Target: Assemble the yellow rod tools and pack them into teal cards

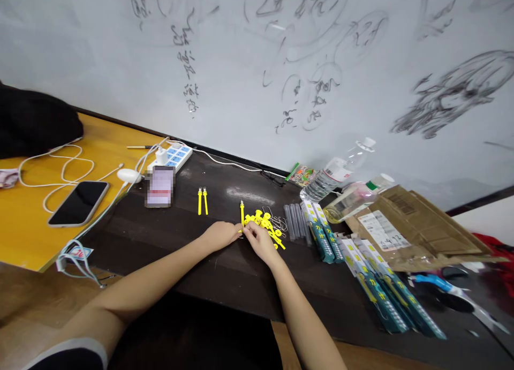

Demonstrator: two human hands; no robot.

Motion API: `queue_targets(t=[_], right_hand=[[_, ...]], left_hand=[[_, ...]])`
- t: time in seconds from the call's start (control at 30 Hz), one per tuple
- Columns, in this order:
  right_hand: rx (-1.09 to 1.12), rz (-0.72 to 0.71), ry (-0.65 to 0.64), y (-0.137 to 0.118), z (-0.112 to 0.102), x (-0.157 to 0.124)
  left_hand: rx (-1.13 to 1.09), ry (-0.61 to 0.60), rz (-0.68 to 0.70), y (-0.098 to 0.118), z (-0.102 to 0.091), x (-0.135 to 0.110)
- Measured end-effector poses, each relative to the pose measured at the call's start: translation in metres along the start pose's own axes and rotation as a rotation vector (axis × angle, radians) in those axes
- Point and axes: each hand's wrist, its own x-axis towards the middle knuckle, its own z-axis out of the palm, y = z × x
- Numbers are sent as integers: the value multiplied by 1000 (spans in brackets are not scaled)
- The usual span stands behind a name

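My left hand (pixel 223 236) and my right hand (pixel 259 241) meet at the middle of the dark table, both with fingers pinched together. A small yellow piece (pixel 241 231) shows between the fingertips; its shape is mostly hidden. Just beyond the fingers is a slim yellow stick (pixel 242 213) with a metal tip; I cannot tell whether it lies on the table or is held. Beside my right hand lies a pile of yellow plastic parts (pixel 263 219), some round like spools, some long. Metal wire clips (pixel 280 221) touch the pile. To the left lie two yellow sticks with metal tips (pixel 203 202).
Clear tubes (pixel 295 223) and green-and-white boxes (pixel 377 284) lie at right. Behind them are a water bottle (pixel 327 178), a bottle of yellowish liquid (pixel 349 203) and a brown package (pixel 417 225). At left are phones (pixel 80 203), cables and a power strip (pixel 176 157).
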Motion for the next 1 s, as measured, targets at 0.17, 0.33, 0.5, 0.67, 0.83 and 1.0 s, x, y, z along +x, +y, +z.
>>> queue_targets(t=[0.17, 0.33, 0.5, 0.67, 0.83, 1.0], right_hand=[[-82, 31, -7, -4, -2, -1], [-48, 19, -44, -4, -7, -1], [-131, 21, -70, -8, -12, -1], [-364, -10, -58, -14, -14, -3], [-548, -90, -86, -15, -12, -4], [-563, -112, -66, -14, -9, -5]], left_hand=[[19, 12, -22, 2, -1, 0], [-1, -16, -37, 4, -4, -1], [34, -47, -41, 6, -6, 0], [79, -37, -29, 8, -5, 0], [127, -40, -40, 8, -4, -1], [163, -52, -32, 11, -1, -1]])
